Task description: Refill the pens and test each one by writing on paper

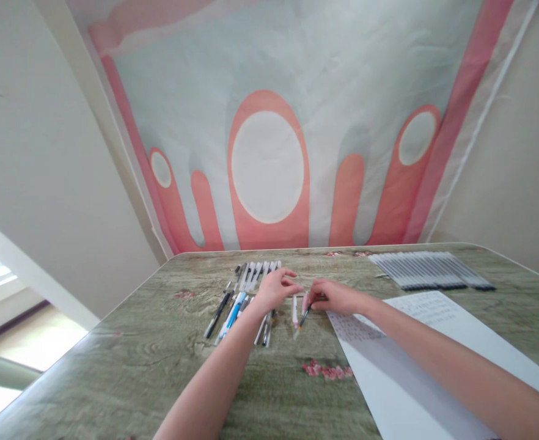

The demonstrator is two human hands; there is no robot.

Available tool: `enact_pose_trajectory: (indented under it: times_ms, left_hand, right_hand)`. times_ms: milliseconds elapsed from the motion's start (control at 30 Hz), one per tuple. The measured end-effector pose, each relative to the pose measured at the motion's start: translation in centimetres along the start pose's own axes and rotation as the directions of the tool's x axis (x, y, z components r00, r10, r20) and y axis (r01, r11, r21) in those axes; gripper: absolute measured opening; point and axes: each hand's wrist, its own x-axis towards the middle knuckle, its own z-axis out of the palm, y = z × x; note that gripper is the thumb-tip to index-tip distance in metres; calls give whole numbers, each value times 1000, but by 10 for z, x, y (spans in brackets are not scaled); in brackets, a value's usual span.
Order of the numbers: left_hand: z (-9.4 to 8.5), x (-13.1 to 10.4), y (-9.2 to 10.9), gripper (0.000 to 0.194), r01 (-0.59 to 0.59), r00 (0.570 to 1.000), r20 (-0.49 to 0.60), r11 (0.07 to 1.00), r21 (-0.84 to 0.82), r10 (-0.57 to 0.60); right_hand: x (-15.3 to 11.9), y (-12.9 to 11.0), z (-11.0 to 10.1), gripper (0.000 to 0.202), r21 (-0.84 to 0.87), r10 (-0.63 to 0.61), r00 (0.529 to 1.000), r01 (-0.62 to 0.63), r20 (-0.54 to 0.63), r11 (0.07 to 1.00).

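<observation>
My right hand (332, 297) has its fingers closed on a slim dark pen (305, 318), whose yellowish end points down toward the tabletop. Beside it stand or lie a white and pink pen (294, 311) and a pink piece (305, 300), partly covered by my fingers. My left hand (276, 289) hovers over a group of pens, fingers apart, with nothing visible in it. Under and around that hand are a blue and white pen (235, 313), a black pen (217, 315) and several clear-barrelled pens (253, 275). My left wrist hides some of them.
A neat row of many dark-tipped pens (428, 270) lies at the back right. A white sheet with handwriting (416, 360) lies under my right forearm. The wood-patterned table (127, 366) meets a pink and grey printed backdrop (269, 232) at its far edge.
</observation>
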Motion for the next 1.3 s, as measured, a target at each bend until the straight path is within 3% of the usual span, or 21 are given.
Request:
enact_pose_trajectory:
  times_ms: [267, 433, 600, 733, 867, 1067, 1300]
  left_hand:
    - [9, -1, 0, 50, 98, 995, 33, 951, -295, -93]
    - [15, -1, 6, 37, 203, 978, 74, 794, -573, -197]
    - [19, 0, 7, 36, 234, 968, 132, 564, -792, -216]
    - [21, -1, 11, 30, 227, 968, 159, 419, -879, -192]
    - [23, -3, 15, 25, 249, 961, 193, 320, -914, -196]
    - [27, -1, 10, 22, 197, 965, 118, 354, -914, -233]
    - [32, -1, 5, 38, 125, 975, -25, 630, -766, -223]
  right_hand:
    - [-8, 5, 2, 15, 64, -24, 998, 20, 63, 998]
    - [-15, 16, -5, 21, 242, 88, 995, -99, 54, 965]
    - [-17, 38, -8, 27, 582, 249, 965, -153, -88, 798]
    - [-20, 49, -7, 23, 708, 360, 911, -118, -202, 696]
    - [-21, 54, -2, 15, 847, 427, 879, -51, -214, 530]
    - [-21, 63, 2, 13, 956, 523, 829, 46, -199, 290]
    - [-23, 66, -4, 11, 980, 542, 817, 176, -198, 94]
